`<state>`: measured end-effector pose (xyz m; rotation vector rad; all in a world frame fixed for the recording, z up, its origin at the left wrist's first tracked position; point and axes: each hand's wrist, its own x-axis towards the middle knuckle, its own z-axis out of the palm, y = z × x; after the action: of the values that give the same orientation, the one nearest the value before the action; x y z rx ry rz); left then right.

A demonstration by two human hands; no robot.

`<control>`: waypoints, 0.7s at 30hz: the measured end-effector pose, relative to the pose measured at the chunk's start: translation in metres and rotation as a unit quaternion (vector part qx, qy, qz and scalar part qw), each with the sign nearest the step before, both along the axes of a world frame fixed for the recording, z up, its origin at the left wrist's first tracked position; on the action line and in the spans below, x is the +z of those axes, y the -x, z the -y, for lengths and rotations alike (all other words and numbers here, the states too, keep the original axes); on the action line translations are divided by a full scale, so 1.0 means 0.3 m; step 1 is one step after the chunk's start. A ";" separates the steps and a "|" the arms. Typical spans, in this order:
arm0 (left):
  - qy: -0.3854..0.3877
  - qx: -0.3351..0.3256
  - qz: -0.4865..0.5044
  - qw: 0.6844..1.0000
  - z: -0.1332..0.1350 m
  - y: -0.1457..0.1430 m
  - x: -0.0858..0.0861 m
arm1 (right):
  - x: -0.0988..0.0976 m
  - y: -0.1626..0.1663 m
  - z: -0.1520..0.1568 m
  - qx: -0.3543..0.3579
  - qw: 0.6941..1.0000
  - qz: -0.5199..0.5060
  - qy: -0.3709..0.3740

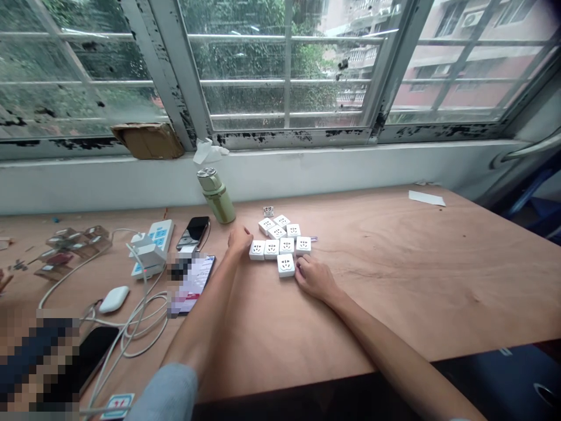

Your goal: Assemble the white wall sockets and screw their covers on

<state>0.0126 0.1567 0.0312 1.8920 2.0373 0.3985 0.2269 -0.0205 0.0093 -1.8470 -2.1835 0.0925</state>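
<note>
Item: 9 white socket cubes [287, 246], butted edge to edge as 1 cluster on the wooden counter [394, 292], at 12 o'clock. Left hand [240, 240]: grip loosely curled, holding nothing, at the cluster's 9 o'clock. Right hand [316, 278]: grip half-closed, fingertips [298, 266] against the lowest cube [286, 265] from 3 o'clock; hold unclear.

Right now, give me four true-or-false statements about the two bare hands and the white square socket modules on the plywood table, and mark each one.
1. The left hand is nearest the cluster of white square socket modules. True.
2. The right hand grips an olive-green flask. False: its fingers are at the right edge of the lowest module.
3. The modules lie with their outlet faces up. True.
4. A white power strip sits on the window sill. False: the white power strip lies on the light wood plywood table, left of the hands.
</note>
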 end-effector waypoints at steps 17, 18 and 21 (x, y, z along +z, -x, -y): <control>-0.194 -0.219 0.110 0.950 0.196 -0.054 0.096 | 0.008 -0.002 0.001 0.002 1.000 0.004 0.009; -0.197 -0.245 0.130 0.940 0.236 -0.066 0.091 | 0.007 -0.002 0.001 0.003 1.000 0.003 0.007; -0.196 -0.277 0.150 0.929 0.346 -0.098 0.052 | 0.004 -0.002 0.001 0.002 1.000 0.002 0.003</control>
<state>0.0421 0.0530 0.0469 2.3502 1.2163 0.9205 0.2276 -0.0209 0.0105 -1.8478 -2.1930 0.0968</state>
